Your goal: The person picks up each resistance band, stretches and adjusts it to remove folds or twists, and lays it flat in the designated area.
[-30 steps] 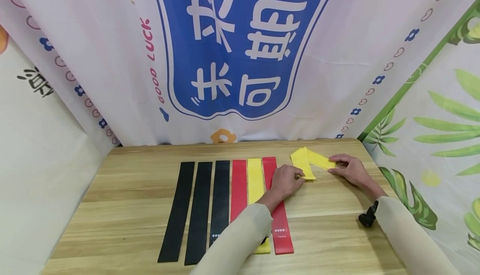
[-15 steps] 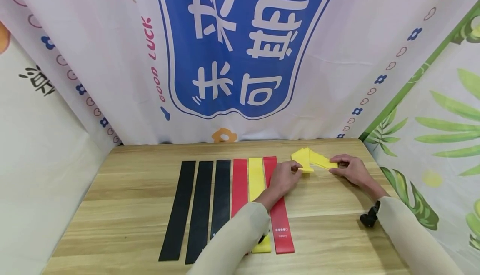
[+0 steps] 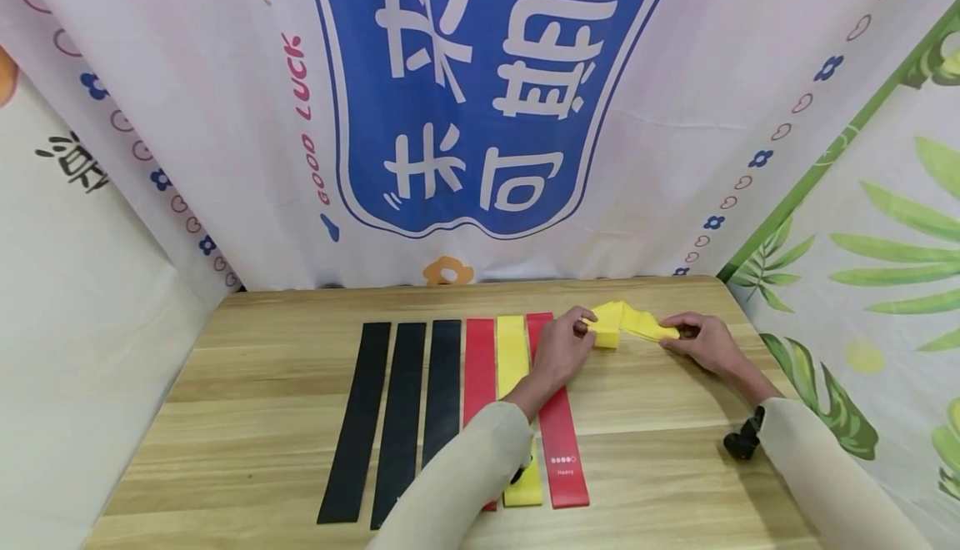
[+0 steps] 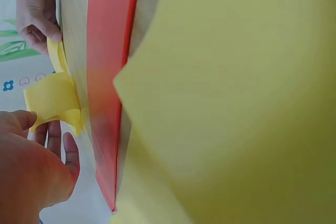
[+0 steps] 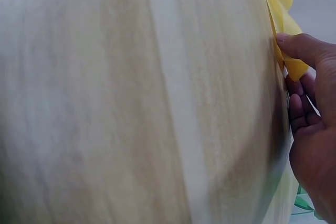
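Observation:
A yellow resistance band (image 3: 606, 317), bent over on itself, lies between both hands at the back right of the table. My left hand (image 3: 562, 347) pinches its left end between thumb and fingers; in the left wrist view that part of the band (image 4: 50, 98) curls up in a loop. With thumb and fingers my right hand (image 3: 703, 340) pinches the right end, whose folds (image 5: 287, 22) show in the right wrist view. Under my left forearm lie a flat red band (image 3: 564, 442) marked "Heavy", a flat yellow band (image 3: 513, 350) and another red band (image 3: 480, 358), partly covered by the sleeve.
Several flat black bands (image 3: 356, 417) lie side by side to the left on the wooden table (image 3: 225, 417). A printed curtain (image 3: 262, 158) hangs along the table's back edge. A leaf-patterned cloth (image 3: 900, 283) is on the right side.
My left hand has moved slightly left and back, lifting and curling its end of the yellow band. The right hand has shifted a little rightward, and the stretch it holds now looks more wrinkled.

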Demonstrator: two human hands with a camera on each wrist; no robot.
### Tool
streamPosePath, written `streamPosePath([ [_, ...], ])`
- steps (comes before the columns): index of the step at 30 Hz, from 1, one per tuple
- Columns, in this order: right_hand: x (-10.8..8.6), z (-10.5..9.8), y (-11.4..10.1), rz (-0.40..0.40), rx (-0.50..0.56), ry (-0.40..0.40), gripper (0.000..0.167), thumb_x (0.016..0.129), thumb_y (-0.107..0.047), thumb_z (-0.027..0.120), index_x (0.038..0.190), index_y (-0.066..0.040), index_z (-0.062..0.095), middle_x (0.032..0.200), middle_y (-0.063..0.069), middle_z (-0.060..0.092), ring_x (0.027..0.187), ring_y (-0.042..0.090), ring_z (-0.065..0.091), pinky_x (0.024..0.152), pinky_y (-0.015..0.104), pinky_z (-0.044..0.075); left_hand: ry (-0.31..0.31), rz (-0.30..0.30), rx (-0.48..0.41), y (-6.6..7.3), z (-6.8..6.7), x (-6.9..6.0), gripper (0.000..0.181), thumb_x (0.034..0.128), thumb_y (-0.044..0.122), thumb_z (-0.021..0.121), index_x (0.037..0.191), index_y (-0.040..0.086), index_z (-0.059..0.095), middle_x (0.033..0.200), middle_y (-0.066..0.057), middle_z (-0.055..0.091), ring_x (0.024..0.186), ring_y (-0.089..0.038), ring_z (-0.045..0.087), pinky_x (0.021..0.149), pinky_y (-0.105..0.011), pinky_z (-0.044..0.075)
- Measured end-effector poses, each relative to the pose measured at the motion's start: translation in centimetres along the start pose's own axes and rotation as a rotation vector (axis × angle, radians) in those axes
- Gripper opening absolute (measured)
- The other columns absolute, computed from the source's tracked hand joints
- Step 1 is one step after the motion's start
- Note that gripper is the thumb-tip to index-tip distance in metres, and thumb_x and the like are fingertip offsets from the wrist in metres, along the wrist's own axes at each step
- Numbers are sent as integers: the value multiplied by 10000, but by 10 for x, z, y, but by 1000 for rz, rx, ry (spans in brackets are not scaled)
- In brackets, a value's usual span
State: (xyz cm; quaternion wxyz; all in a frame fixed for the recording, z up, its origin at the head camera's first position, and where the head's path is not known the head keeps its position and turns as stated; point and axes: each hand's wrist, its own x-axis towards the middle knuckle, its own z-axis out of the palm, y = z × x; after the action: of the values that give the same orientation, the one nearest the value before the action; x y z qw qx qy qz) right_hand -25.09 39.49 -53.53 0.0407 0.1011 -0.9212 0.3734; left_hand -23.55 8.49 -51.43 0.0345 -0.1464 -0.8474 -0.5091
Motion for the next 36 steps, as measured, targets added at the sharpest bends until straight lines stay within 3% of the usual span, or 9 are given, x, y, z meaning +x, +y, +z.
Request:
streamPosePath([
  [7, -2, 0, -4, 1, 27, 20, 347, 883, -131, 879, 1179, 16, 770, 1090, 217, 735, 812, 104, 572, 669, 167, 484, 48, 49, -24, -1, -5, 1, 113, 981, 35, 691, 1011, 144, 691, 972, -16, 765, 907, -104, 711, 783, -204, 543],
  [15, -3, 1, -2, 0, 55, 38, 331, 878, -54, 866, 1175, 43, 756, 1113, 252, 738, 802, 25, 642, 667, 164, 543, 5, 66, -9, -3, -8, 2, 176, 1024, 63, 671, 1019, 124, 835, 1044, 11, 793, 936, -91, 710, 783, -171, 544],
  [21, -2, 3, 2, -29, 56, 38, 297, 871, -44, 868, 1137, 42, 768, 1079, 245, 739, 759, 43, 613, 630, 178, 529, -7, 86, -3, -4, -8, 2, 182, 1027, 70, 673, 1076, 106, 844, 1056, -12, 793, 918, -103, 708, 739, -171, 543],
  [29, -3, 1, -2, 34, 51, -24, 276, 878, -79, 870, 1116, 25, 776, 983, 171, 754, 687, 83, 573, 579, 215, 494, -13, 82, -17, -4, -9, 1, 195, 996, 34, 689, 1116, 88, 833, 1076, -33, 783, 918, -94, 678, 759, -180, 534],
  [36, -6, -3, -9, 67, 128, -122, 314, 901, -94, 848, 1171, 41, 758, 1064, 207, 755, 684, 120, 646, 567, 246, 519, 25, 46, -64, 0, -14, 1, 207, 972, 14, 728, 1133, 98, 827, 1110, -40, 774, 909, -117, 660, 759, -202, 541],
])
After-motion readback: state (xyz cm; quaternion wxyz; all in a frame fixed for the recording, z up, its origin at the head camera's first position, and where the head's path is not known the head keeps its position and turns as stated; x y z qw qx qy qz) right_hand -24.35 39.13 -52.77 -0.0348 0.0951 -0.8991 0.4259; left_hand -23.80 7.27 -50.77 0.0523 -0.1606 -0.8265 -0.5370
